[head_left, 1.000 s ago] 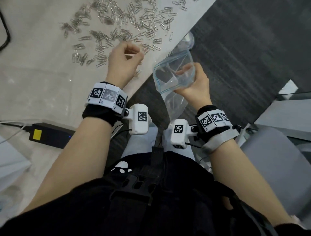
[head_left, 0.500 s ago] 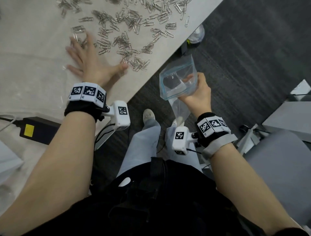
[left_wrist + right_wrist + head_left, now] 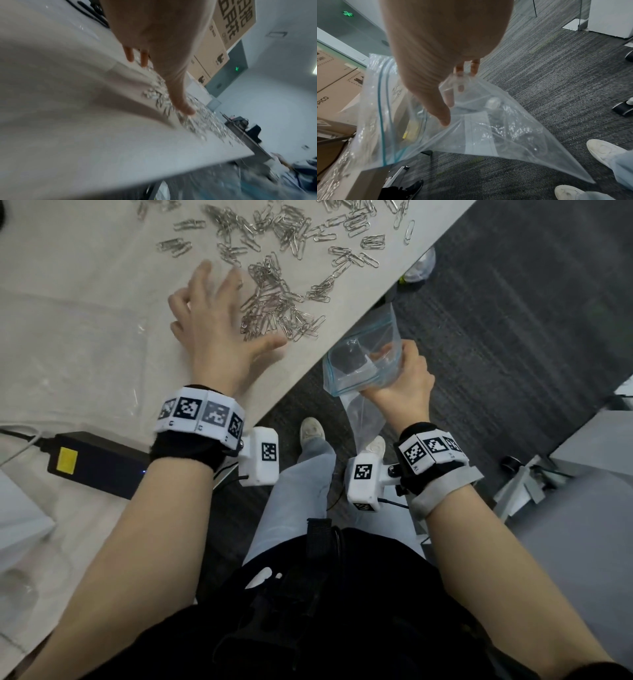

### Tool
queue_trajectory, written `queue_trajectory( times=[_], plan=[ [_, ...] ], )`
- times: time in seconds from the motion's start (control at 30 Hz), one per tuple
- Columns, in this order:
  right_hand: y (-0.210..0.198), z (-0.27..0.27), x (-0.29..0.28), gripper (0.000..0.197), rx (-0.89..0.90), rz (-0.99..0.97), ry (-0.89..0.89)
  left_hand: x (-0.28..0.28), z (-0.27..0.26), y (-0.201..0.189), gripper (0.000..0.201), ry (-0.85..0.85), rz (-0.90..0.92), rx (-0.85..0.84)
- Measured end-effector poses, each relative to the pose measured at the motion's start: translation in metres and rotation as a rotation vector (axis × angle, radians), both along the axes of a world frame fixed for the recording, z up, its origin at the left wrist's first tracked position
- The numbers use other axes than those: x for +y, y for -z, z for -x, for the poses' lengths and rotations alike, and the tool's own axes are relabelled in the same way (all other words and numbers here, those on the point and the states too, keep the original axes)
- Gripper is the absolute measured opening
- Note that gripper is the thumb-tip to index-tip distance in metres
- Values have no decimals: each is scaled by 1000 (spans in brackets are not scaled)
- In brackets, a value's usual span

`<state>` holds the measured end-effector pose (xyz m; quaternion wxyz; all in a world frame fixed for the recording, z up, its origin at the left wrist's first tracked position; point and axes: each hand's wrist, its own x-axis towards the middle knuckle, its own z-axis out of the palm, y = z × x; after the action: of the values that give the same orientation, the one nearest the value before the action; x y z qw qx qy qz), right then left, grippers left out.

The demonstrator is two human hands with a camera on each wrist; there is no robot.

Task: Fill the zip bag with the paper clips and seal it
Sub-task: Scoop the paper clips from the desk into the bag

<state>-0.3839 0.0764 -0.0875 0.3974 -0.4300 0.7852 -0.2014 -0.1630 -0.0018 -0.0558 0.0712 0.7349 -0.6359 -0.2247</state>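
Observation:
Silver paper clips [image 3: 277, 313] lie scattered over the pale table [image 3: 85, 337], thickest near its right edge. My left hand [image 3: 219, 326] lies flat on the table with fingers spread, its thumb side against the near pile of clips [image 3: 164, 102]. Off the table edge, my right hand [image 3: 400, 378] grips the rim of a clear zip bag [image 3: 359, 361] with a blue seal strip; its mouth gapes open just below the table edge. In the right wrist view the thumb [image 3: 441, 112] and fingers pinch the bag [image 3: 488, 129], which hangs over the carpet.
A black power brick [image 3: 92, 463] with a yellow label sits on the table near my left wrist. Dark grey carpet [image 3: 513, 320] lies below, with my white shoes [image 3: 311, 429]. Cardboard boxes [image 3: 211, 54] stand beyond the table. A grey chair [image 3: 565, 525] is at the right.
My left hand went from loosely curled near the clips to flat and spread, then slid right against the pile. The right hand brought the open bag closer under the table edge.

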Motion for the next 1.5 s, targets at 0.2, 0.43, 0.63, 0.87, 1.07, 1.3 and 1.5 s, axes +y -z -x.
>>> queue_trajectory(
  times=[0.2,0.43,0.63,0.87,1.07,1.3,1.5],
  plan=[
    [3,-2,-1,61,-11,-3,14,-6,-15,-10,105,61,-125,173],
    [14,-4,0,59,-39,12,41,-12,8,0,81,76,-49,323],
    [15,-5,-4,60,-38,51,31,-18,23,-8,67,74,-91,462],
    [20,-4,-5,63,-55,46,11,-35,10,-25,94,300,-284,161],
    [24,-1,-5,62,-62,45,5,-35,26,-10,85,362,-205,236],
    [28,-3,-3,62,-74,46,1,-32,36,-2,61,383,-137,343],
    [27,-4,-4,63,-64,48,-4,-27,40,5,45,388,-85,401]
  ],
)
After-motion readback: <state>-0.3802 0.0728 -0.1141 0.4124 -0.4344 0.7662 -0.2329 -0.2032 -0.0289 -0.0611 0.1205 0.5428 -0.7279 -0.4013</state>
